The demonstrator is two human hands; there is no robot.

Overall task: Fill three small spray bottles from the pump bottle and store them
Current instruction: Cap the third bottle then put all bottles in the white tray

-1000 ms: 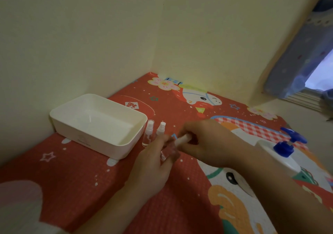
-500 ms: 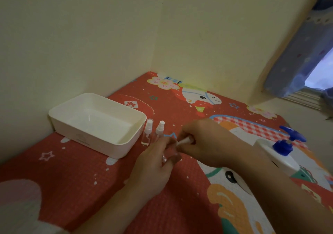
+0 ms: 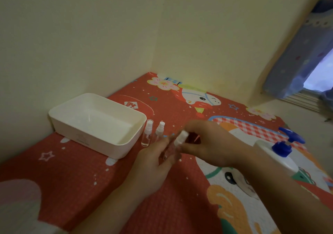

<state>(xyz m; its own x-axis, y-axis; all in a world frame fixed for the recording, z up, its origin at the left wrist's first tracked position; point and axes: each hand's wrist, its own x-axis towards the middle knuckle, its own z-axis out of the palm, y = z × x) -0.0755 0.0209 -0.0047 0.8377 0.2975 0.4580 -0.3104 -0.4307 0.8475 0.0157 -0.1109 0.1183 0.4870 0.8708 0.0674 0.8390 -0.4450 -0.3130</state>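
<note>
Your left hand [image 3: 155, 163] grips the clear spray bottle [image 3: 169, 150] low on the red desk [image 3: 75, 179]; your right hand [image 3: 207, 143] pinches its white spray head [image 3: 181, 138]. Keep the body upright and steady while turning. Beyond, two capped bottles [image 3: 153, 132] stand beside the white bin [image 3: 97, 122]; the pump bottle [image 3: 281, 154] waits right.

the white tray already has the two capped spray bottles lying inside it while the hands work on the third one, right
Not quite. In the head view the white tray holds no bottles; the two capped spray bottles stand upright on the mat just beside it. The rest holds: the left hand and right hand work on the third bottle.
</note>
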